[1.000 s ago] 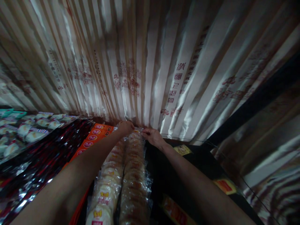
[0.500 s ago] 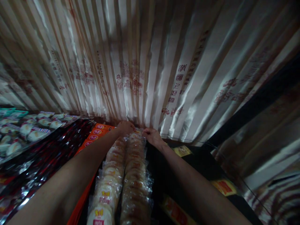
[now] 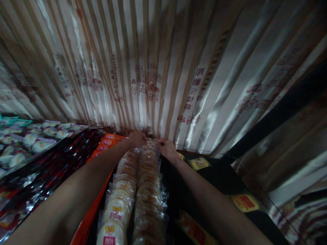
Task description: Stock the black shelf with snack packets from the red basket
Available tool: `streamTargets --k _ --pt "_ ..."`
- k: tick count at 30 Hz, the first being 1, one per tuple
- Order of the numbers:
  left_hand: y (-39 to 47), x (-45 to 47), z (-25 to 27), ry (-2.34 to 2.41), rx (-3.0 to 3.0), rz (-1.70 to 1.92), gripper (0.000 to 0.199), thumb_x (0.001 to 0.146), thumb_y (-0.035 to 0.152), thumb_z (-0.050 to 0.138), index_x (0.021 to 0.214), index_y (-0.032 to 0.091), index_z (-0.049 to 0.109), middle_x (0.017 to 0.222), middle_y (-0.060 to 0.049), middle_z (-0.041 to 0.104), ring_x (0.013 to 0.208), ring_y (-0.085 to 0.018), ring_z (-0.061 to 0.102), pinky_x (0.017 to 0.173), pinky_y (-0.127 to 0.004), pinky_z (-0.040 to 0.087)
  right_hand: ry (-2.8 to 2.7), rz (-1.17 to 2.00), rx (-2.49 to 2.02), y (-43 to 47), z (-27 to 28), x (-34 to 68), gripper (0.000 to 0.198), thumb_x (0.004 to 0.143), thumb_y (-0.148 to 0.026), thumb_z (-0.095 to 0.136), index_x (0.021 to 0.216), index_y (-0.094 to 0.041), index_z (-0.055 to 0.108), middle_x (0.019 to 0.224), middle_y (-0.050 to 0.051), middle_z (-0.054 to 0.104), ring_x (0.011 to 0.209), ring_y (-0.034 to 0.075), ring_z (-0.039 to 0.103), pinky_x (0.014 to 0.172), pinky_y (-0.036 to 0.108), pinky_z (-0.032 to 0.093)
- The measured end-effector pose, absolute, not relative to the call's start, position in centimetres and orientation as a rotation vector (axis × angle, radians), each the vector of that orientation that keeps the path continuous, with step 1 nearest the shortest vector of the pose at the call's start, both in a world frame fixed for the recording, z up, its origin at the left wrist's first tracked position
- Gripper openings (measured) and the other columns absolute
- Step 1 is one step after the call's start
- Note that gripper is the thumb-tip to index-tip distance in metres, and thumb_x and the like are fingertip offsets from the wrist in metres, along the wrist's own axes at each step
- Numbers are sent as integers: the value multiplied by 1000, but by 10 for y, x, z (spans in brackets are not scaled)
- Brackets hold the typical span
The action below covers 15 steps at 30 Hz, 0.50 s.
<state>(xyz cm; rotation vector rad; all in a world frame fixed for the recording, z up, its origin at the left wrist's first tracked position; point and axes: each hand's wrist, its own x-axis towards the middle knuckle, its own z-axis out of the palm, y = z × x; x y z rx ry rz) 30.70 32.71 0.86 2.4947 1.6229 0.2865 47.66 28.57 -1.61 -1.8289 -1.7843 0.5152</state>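
Two rows of round pastries in clear plastic packets run away from me, a left row (image 3: 124, 184) and a right row (image 3: 149, 183). My left hand (image 3: 138, 139) reaches to the far end, its fingers closed at the left edge of the farthest pastry packet (image 3: 151, 142) of the right row. On the opposite side, my right hand (image 3: 166, 148) pinches that packet's right edge between thumb and fingertips. The packet lies between both hands, close to the curtain. Dim light blurs the exact fingertip contact.
A pleated pale curtain (image 3: 153, 81) with red print hangs right behind the rows. Left are orange packaging (image 3: 103, 148), dark shiny red packets (image 3: 66, 163) and white-wrapped items (image 3: 41, 144). Yellow packets (image 3: 244, 202) lie on a black surface (image 3: 219, 178) at right, near a dark slanting post (image 3: 276, 112).
The view has shifted slightly. Both hands stay at the far packet with almost the same grip, and the rows look unchanged.
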Motion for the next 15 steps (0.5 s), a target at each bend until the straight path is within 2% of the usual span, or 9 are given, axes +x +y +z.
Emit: streamTargets --k 3,6,10,15 --pt "324 309 8 1661 2520 344 21 73 22 53 84 19 70 91 -5 70 94 -21 60 86 -32 44 -1744 508 -1847 287 -18 476 20 82 -24 48 82 -19 67 78 3 69 72 14 62 66 21 42" --pt "321 309 9 1644 2564 385 17 73 21 54 79 19 69 93 -5 69 101 -20 57 94 -33 39 -1757 460 -1842 285 -19 476 16 82 -24 50 82 -19 66 79 3 69 72 14 62 66 21 42" --pt "317 306 11 1655 2552 410 15 73 21 55 79 19 68 89 -4 69 89 -17 61 90 -31 42 -1778 350 -1794 281 -16 478 15 82 -28 52 87 -20 63 79 4 69 72 14 62 66 22 42" --pt "313 304 7 1706 2489 454 14 73 19 53 79 19 66 86 -2 70 86 -16 62 88 -28 42 -1886 404 -1715 276 -15 482 20 83 -33 50 79 -20 65 73 1 67 66 13 60 61 21 40"
